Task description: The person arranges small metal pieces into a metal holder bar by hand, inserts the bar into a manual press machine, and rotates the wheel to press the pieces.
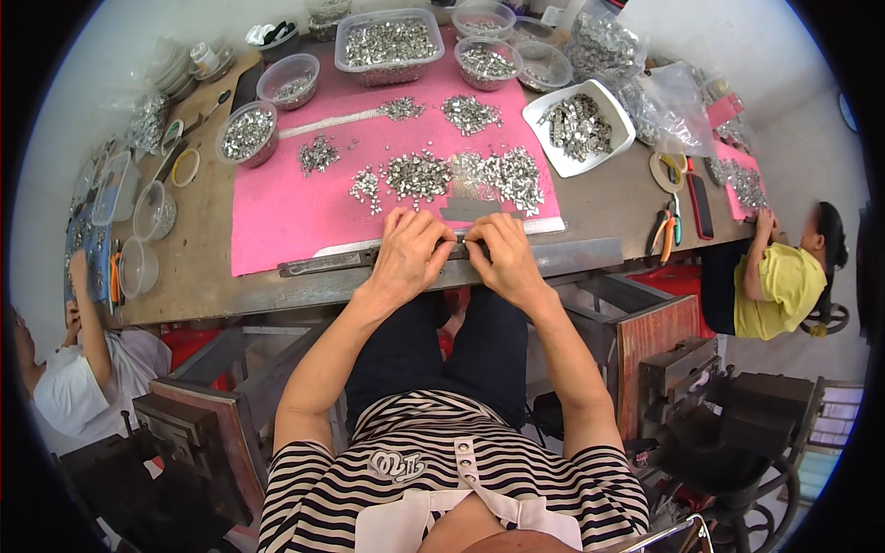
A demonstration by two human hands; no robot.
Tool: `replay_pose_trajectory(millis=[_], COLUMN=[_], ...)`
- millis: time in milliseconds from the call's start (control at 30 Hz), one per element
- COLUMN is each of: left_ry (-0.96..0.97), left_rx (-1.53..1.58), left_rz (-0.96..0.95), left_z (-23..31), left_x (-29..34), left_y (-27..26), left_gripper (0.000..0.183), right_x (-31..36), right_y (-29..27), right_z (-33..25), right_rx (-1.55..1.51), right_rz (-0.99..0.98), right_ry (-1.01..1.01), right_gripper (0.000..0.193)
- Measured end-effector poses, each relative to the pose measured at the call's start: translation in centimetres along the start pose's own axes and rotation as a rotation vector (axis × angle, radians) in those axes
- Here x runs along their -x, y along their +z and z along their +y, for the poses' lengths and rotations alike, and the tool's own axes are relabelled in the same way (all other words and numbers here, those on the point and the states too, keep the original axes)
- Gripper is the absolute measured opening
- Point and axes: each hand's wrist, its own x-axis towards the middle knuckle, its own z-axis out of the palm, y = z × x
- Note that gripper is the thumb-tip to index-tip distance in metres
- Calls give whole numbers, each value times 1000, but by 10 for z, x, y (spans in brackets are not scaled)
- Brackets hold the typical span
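Observation:
My left hand [409,252] and my right hand [507,254] meet over a long metal bar [585,255] along the table's front edge. Thumbs and fingers of both hands are pinched together, a small gap apart. Whatever lies between the fingertips is too small and covered to name. A dark narrow metal strip [323,264] runs out to the left from under my left hand. Just beyond the fingers, a pile of small silvery metal pieces [418,175] and another bright pile [516,180] lie on the pink mat [267,217]. A flat grey piece [470,209] sits before them.
Several tubs of metal pieces stand at the back, including a rectangular tub [389,51]. A white square tray [616,147] of pieces is at right, with pliers [662,230] and a red-edged phone [699,205] beyond. Co-workers sit at left [78,369] and right [784,286].

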Motion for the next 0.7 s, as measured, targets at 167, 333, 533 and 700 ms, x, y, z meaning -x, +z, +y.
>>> replay_pose_trajectory(millis=[167,333,533,700], left_ry=[-59,-91,-94,-86], left_rx=[67,47,-68,-154], left_rz=[10,56,71,88], left_z=[-4,-5,7,6], left_x=[6,4,-6,-2], left_y=[3,12,17,16], left_gripper=[9,13,22,32], right_x=[-4,-4,7,7], right_y=[2,1,-6,-19], right_z=[-1,3,11,26], right_rx=[63,18,-157,-35], right_rz=[-62,-74,47,151], right_ry=[-78,-69,101,134], right_gripper=[16,13,17,20])
